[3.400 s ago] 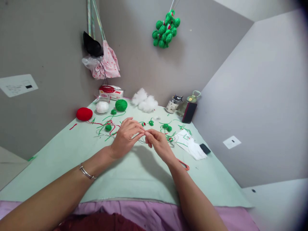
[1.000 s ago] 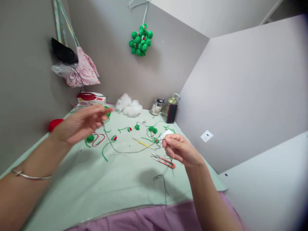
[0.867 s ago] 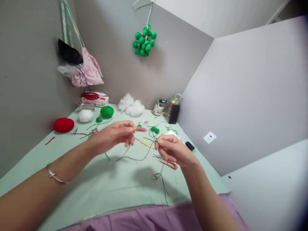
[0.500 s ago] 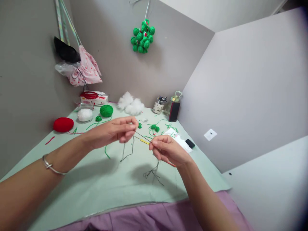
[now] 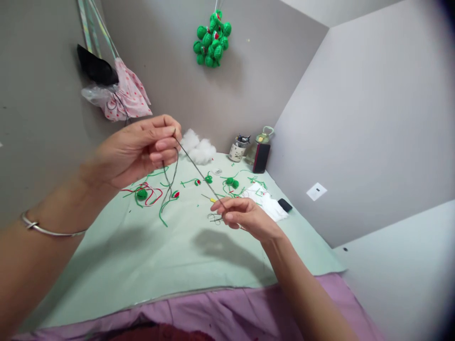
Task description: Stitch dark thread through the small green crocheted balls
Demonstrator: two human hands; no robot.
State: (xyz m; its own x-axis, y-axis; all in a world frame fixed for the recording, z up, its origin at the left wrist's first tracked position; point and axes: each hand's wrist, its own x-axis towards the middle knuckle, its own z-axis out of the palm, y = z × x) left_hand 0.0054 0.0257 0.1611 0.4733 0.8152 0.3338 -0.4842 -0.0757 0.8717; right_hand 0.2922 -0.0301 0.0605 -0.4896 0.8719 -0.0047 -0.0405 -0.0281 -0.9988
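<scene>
A dark thread [image 5: 197, 169] runs taut and slanting between my two hands above the table. My left hand [image 5: 145, 147], higher and to the left, pinches its upper end, and loose loops of the thread dangle below the fingers. My right hand [image 5: 243, 213] is lower and closed on the thread's other end, with a small tangle of dark thread beside its fingertips. Just behind the right fingers lies a tool with a yellow handle [image 5: 213, 200] and a thin metal shaft, partly hidden. Small green and red crocheted pieces [image 5: 175, 194] lie beyond, among green yarn tails.
White stuffing [image 5: 197, 148] sits at the back, near a pen cup [image 5: 237, 149], a glass bottle [image 5: 263, 136] and an upright phone [image 5: 261, 158]. White paper [image 5: 266, 201] lies at right. Green crocheted balls [image 5: 212, 42] and a pink spotted bag [image 5: 131, 92] hang on the wall.
My left hand has moved up and left, away from my right hand, so the stretch of thread between them is longer. My right hand stays nearly in place. The view has shifted slightly.
</scene>
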